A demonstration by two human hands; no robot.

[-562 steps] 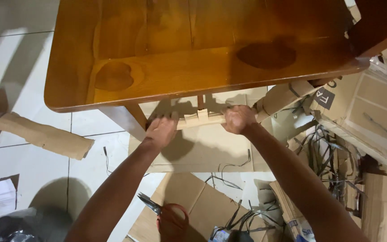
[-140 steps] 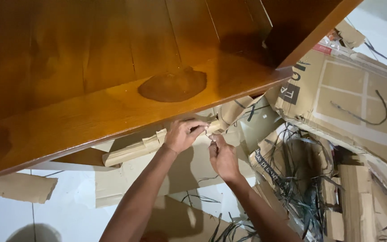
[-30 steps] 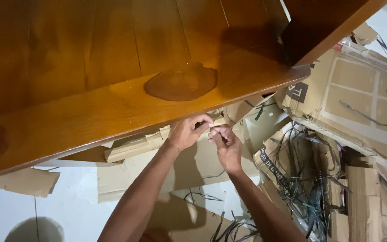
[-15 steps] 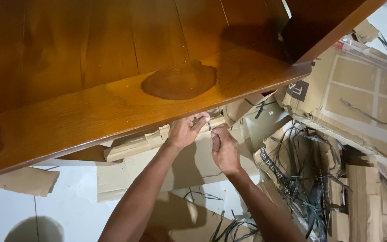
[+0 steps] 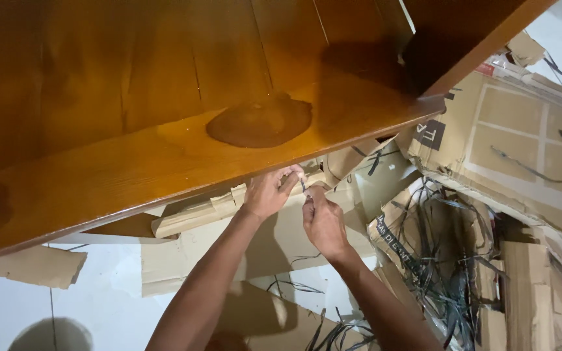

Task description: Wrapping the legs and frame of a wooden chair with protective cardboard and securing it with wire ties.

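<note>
Both hands' fingers pinch a thin dark strap (image 5: 303,186) between them, under the wooden table edge (image 5: 164,188).

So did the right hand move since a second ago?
Hardly. The right hand stays below the wooden table edge, beside the left hand, pinching a thin dark strip. Its fingers only shifted slightly.

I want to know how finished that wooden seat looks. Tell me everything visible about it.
The wooden seat is glossy, orange-brown wood made of joined boards with visible seams. A shallow oval hollow is carved into its top near the front edge, which is rounded. It fills the upper left of the view, tilted, above cardboard scraps on the floor. The left hand and right hand work just below its front edge; whether they touch it cannot be told.
</note>
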